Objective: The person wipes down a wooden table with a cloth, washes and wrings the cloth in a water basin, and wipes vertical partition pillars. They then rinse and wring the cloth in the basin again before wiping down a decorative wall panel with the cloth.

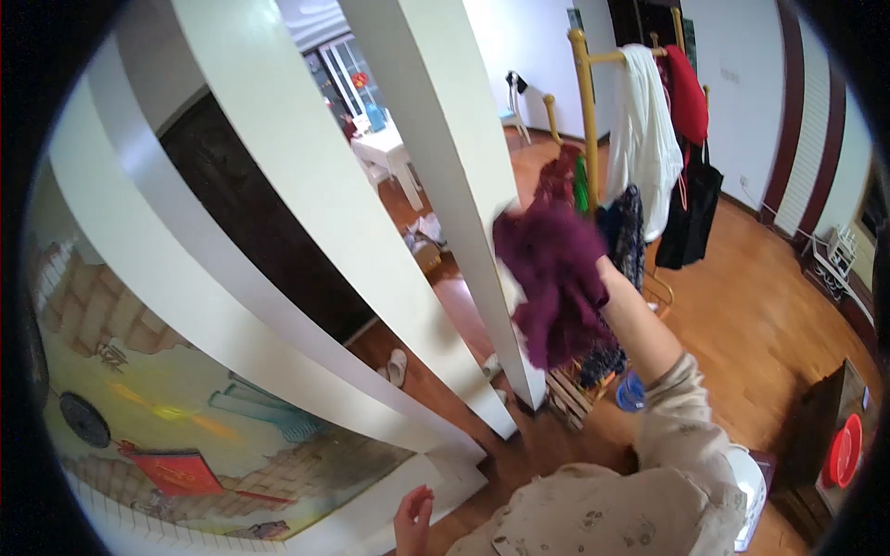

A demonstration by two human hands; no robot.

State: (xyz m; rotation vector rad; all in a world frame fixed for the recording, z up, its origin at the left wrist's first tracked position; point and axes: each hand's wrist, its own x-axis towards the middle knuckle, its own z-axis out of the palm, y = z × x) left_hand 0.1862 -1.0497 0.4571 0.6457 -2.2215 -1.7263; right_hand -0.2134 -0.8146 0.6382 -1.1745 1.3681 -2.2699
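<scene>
Nearest the camera, the person's left hand (413,519) hangs low by the base of the white slanted pillar (436,176), fingers loosely spread and holding nothing. Further out, the right hand (601,278) is raised and buried in a dark purple cloth (552,278) pressed against the pillar's edge; its fingers are hidden, apparently clutching the cloth. Beyond stands a wooden clothes rack (586,102) with a white garment (642,139), a red garment (688,93) and a black bag (693,218).

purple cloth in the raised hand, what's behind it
Behind the purple cloth stand a white pillar and a wooden clothes rack with dark patterned garments. The right hand gripping it is mostly covered.
</scene>
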